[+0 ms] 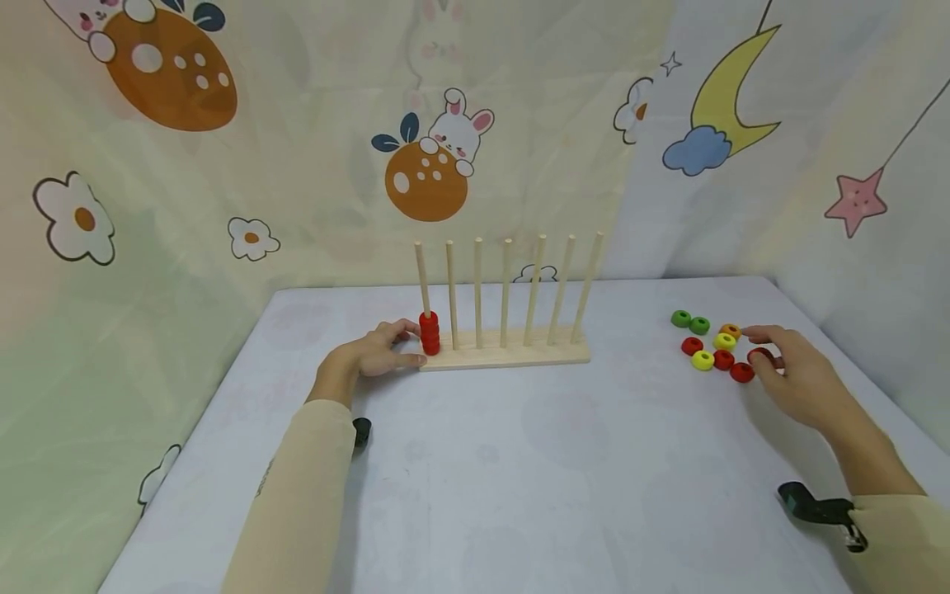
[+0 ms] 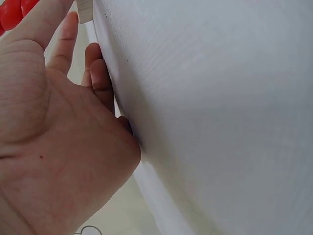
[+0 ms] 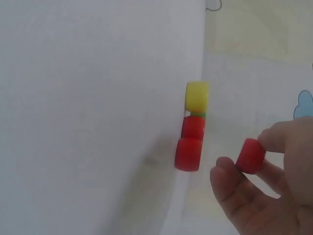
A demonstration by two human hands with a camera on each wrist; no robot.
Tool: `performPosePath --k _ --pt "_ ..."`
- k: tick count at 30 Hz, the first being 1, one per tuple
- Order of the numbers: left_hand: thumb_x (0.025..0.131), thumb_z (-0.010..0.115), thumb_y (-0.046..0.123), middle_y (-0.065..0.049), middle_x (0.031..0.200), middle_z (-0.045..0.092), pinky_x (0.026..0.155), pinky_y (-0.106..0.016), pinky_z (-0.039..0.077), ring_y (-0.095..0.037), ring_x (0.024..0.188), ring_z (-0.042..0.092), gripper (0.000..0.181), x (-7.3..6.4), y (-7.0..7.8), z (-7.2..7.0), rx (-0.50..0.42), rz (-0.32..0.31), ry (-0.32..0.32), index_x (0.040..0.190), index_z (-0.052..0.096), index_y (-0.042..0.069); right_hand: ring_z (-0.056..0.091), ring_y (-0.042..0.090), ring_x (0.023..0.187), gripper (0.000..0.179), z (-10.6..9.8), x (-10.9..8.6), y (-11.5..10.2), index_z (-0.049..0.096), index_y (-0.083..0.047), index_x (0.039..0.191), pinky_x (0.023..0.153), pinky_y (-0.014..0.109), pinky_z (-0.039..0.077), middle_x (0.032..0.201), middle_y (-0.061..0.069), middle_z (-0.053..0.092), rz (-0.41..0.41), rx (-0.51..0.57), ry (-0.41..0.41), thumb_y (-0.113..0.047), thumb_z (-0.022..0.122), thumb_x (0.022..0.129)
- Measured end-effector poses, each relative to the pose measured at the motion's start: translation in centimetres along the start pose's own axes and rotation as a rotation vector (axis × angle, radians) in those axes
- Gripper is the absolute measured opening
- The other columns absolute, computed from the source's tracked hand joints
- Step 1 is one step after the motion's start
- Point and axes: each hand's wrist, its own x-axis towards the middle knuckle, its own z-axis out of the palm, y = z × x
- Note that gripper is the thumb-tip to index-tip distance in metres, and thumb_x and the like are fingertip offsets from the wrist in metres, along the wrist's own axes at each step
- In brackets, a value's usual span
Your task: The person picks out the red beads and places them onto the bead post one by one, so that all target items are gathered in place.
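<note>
A wooden peg rack (image 1: pixel 512 355) stands toward the back of the table. Red beads (image 1: pixel 430 334) are stacked on its leftmost peg. My left hand (image 1: pixel 378 351) holds the left end of the rack's base, thumb at the front corner and fingers behind; in the left wrist view only the base's end (image 2: pixel 85 11) shows. Between thumb and fingers, my right hand (image 1: pixel 797 379) pinches a red bead (image 3: pixel 251 156), raised off the table. Beside it lie loose red beads (image 1: pixel 722 360), yellow beads (image 1: pixel 702 360), green beads (image 1: pixel 699 326) and an orange bead (image 1: pixel 731 331).
The white-covered table (image 1: pixel 490 478) meets a patterned cloth backdrop (image 1: pixel 312 148) at the back and sides. Upright pegs (image 1: pixel 507 293) rise in a row from the base. A black wrist device (image 1: pixel 820 507) sits at the right sleeve.
</note>
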Motion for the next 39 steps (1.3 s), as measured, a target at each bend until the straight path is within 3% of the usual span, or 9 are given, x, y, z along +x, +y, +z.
performPosePath --k 3,7,14,21,26,29,33,39 --pt "0.093 0.07 0.047 -0.013 0.152 0.038 0.113 -0.067 0.031 -0.036 0.143 0.033 0.058 0.0 -0.1 0.0 0.002 0.003 -0.001 0.142 0.044 0.029 0.05 0.05 0.104 0.03 0.2 0.2 -0.5 0.053 0.005 0.131 0.066 0.026 0.052 0.132 0.034 0.046 -0.025 0.011 0.021 -0.005 0.053 0.103" --pt "0.093 0.07 0.047 -0.012 0.151 0.039 0.113 -0.066 0.031 -0.035 0.143 0.034 0.058 -0.1 -0.1 0.0 0.008 0.011 0.001 0.142 0.044 0.029 0.056 0.05 0.102 0.022 0.5 0.3 -1.1 0.061 0.004 0.12 0.062 0.01 0.043 0.127 0.032 0.05 -0.041 0.012 0.051 -0.007 0.06 0.101" --pt "0.093 0.069 0.047 -0.013 0.152 0.038 0.113 -0.066 0.031 -0.035 0.143 0.033 0.058 0.1 -0.1 0.1 0.011 0.006 0.002 0.142 0.044 0.029 0.063 0.048 0.101 0.038 0.7 0.6 -2.1 0.062 0.003 0.127 0.072 -0.008 0.03 0.123 0.027 0.055 -0.098 0.05 0.089 0.0 0.073 0.091" --pt "0.093 0.07 0.047 -0.013 0.152 0.038 0.113 -0.067 0.031 -0.035 0.143 0.033 0.058 0.0 -0.1 0.0 0.01 0.008 0.003 0.142 0.044 0.029 0.064 0.051 0.098 0.04 0.6 0.9 -3.0 0.063 0.001 0.128 0.072 -0.007 0.03 0.122 0.025 0.055 -0.15 0.052 0.112 0.006 0.071 0.089" --pt "0.093 0.069 0.048 -0.012 0.152 0.038 0.113 -0.067 0.031 -0.035 0.143 0.034 0.058 -0.1 -0.1 0.0 0.015 0.012 0.002 0.142 0.044 0.029 0.065 0.046 0.093 0.038 1.0 1.0 -3.5 0.065 0.001 0.125 0.071 -0.005 0.036 0.114 0.021 0.059 -0.195 0.105 0.138 0.004 0.075 0.088" --pt "0.093 0.069 0.048 -0.013 0.152 0.038 0.113 -0.066 0.031 -0.035 0.143 0.034 0.058 -0.1 -0.1 -0.1 0.018 0.017 0.001 0.142 0.044 0.029 0.068 0.02 0.088 0.035 1.3 1.0 -4.0 0.068 -0.002 0.125 0.065 0.002 0.044 0.112 0.017 0.062 -0.202 0.139 0.139 -0.001 0.075 0.091" --pt "0.093 0.069 0.047 -0.013 0.152 0.038 0.113 -0.066 0.03 -0.036 0.143 0.034 0.058 0.0 -0.1 0.0 0.012 0.02 -0.002 0.143 0.044 0.028 0.054 -0.014 0.082 0.034 1.7 1.2 -4.7 0.071 -0.005 0.126 0.06 0.011 0.048 0.11 0.008 0.064 -0.218 0.179 0.137 -0.008 0.076 0.092" --pt "0.093 0.07 0.046 -0.013 0.152 0.038 0.114 -0.066 0.03 -0.035 0.143 0.034 0.057 0.0 0.0 0.0 0.011 0.015 0.001 0.142 0.045 0.029 0.053 -0.015 0.085 0.041 2.1 1.7 -5.6 0.068 -0.007 0.129 0.065 0.008 0.047 0.114 0.012 0.067 -0.27 0.192 0.155 -0.005 0.078 0.09"
